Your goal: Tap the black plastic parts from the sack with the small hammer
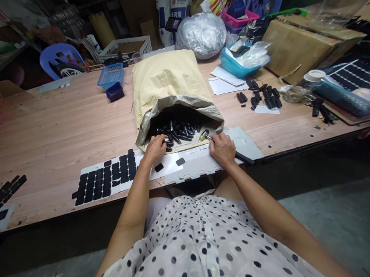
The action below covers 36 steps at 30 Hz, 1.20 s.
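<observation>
A large cream paper sack [168, 77] lies on the table with its silvery-lined mouth facing me. Inside the mouth is a heap of shiny black elongated pieces [184, 130]. My left hand [156, 147] is at the left of the opening, fingers curled in against the nearest pieces; what its fingertips pinch is too small to make out. My right hand [222, 148] is wrapped around a small hammer [244, 157] with a black grip, metal shaft and yellowish-tipped head. The hammer's head points left, by the right side of the sack's mouth.
Sheets of black stickers [93, 183] lie along the front edge at left, beside a grey cardboard strip [199, 160]. Loose black parts [268, 95] are scattered at right, near a cardboard box [301, 43] and a turquoise basket [240, 64]. Blue baskets [110, 75] stand behind left.
</observation>
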### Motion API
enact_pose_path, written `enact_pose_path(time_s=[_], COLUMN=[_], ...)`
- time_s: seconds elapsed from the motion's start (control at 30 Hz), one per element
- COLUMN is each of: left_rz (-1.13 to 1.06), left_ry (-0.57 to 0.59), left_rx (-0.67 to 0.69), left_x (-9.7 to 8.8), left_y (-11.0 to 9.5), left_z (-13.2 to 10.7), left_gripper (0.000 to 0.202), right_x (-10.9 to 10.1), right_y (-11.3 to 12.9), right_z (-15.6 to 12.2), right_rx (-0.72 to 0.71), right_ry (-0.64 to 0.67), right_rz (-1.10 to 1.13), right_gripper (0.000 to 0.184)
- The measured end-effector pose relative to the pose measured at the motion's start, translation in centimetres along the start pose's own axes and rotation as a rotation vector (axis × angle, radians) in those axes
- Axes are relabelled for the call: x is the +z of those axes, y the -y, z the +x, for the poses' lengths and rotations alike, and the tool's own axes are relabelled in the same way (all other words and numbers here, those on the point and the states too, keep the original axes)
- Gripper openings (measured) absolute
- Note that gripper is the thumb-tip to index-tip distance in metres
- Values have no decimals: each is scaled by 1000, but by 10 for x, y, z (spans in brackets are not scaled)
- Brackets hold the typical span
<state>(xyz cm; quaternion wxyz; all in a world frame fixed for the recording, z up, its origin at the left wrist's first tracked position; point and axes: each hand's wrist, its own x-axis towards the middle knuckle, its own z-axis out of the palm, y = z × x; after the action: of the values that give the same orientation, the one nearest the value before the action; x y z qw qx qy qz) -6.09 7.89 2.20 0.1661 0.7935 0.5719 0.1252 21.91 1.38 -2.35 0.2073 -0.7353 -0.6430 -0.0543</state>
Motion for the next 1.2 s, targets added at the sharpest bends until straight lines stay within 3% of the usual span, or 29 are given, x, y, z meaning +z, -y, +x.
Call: enact_pose_path(time_s=[0.17, 0.33, 0.53, 0.7, 0.8, 0.93, 1.2], left_rz=[-20, 6, -53, -136, -159, -196, -260], left_ry=[-19, 67, -32, 40, 70, 6, 21], left_rx=[45, 70, 66, 206, 194, 117, 88], left_x=[-9, -6, 0, 23, 44, 59, 60], left_y=[4, 3, -7, -52, -71, -72, -69], left_z=[-16, -21, -28, -39, -42, -41, -38], left_gripper=[34, 22, 17, 16, 17, 20, 17], right_x=[1, 1, -2, -4, -3, -1, -16], right_y=[-1, -1, 1, 3, 2, -1, -7], right_z=[-1, 1, 2, 2, 2, 2, -5], right_rx=[-3, -7, 4, 11, 10, 0, 2], right_ry=[10, -7, 16, 17, 19, 19, 24], right_rz=[1, 6, -8, -9, 5, 32, 202], right_gripper=[28, 27, 27, 28, 29, 31, 35])
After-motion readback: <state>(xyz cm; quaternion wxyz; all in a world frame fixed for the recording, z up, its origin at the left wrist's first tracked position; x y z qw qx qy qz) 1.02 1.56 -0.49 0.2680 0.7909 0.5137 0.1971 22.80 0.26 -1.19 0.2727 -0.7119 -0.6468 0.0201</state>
